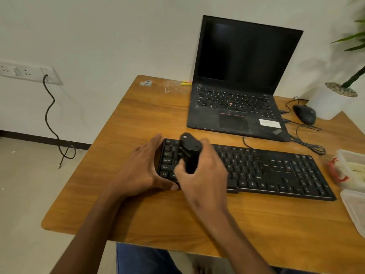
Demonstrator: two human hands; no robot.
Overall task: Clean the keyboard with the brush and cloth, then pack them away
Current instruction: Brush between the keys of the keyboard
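Head view — right hand (201,175) hides brush (190,153) bristles, keyboard (276,171) middle.

Wooden table (158,119) against white wall (98,26), beige floor (23,184) beneath.

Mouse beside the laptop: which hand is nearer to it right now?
Right. The right hand grips the brush over the keyboard's left half. The left hand rests at its left end, farther from the mouse.
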